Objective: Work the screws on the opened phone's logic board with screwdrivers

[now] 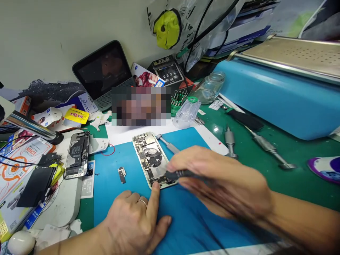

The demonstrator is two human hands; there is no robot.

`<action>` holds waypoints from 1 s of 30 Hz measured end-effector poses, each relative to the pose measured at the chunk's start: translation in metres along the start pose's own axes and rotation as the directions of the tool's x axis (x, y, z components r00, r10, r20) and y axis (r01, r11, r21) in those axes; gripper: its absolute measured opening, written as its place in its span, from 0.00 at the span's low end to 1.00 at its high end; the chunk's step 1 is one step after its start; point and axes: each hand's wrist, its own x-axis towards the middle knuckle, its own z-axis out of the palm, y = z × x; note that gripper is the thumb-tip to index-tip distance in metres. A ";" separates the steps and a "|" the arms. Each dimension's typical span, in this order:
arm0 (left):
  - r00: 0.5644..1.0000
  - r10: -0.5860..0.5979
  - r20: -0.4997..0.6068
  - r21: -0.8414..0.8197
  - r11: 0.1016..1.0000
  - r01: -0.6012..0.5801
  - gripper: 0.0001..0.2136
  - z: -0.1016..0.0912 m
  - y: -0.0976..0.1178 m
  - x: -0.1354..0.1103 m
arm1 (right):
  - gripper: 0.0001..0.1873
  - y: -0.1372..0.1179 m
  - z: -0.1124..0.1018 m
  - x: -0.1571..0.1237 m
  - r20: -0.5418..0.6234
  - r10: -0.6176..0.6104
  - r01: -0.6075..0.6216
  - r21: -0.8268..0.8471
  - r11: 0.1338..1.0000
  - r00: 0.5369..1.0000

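An opened phone housing (160,161), its inner parts exposed, lies on a blue mat (106,194). My left hand (132,216) presses its stretched index finger on the bottom edge of the housing. Its thumb stands apart, the other fingers are curled, and nothing is held in it. My right hand (223,180), partly smeared by motion, grips a slim black tool (174,175). The tool's front end is over the lower right side of the housing; its exact kind is unclear. A small metal-and-black phone part (122,175) lies left of the housing.
A screwdriver (170,144) lies just beyond the housing. On the left, a detached phone screen assembly (77,156) rests beside boxes. At the right are more screwdrivers (271,148) and a blue machine (265,99). A glass jar (211,87) and bit holder (178,102) stand behind.
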 end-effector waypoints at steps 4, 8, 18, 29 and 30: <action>1.000 -0.003 0.017 0.011 1.000 0.003 0.24 0.001 0.001 -0.002 | 0.23 0.008 0.002 -0.004 -0.044 0.101 -0.096 0.119 0.988 0.994; 1.000 0.001 -0.005 0.013 1.000 -0.001 0.24 0.000 0.002 -0.003 | 0.14 0.012 0.009 -0.010 0.048 0.197 -0.201 0.140 0.969 0.979; 0.999 -0.023 -0.046 -0.050 0.999 0.021 0.22 0.000 -0.001 -0.004 | 0.10 0.004 0.011 -0.005 0.221 0.293 -0.321 0.103 0.941 0.930; 1.000 -0.026 0.001 -0.019 0.999 0.026 0.22 0.002 0.000 -0.005 | 0.16 0.010 0.013 -0.010 0.118 0.198 -0.209 0.089 0.974 0.973; 1.000 -0.023 -0.013 -0.032 0.999 0.023 0.21 0.001 -0.001 -0.005 | 0.18 0.011 0.014 -0.011 0.087 0.172 -0.180 0.096 0.979 0.981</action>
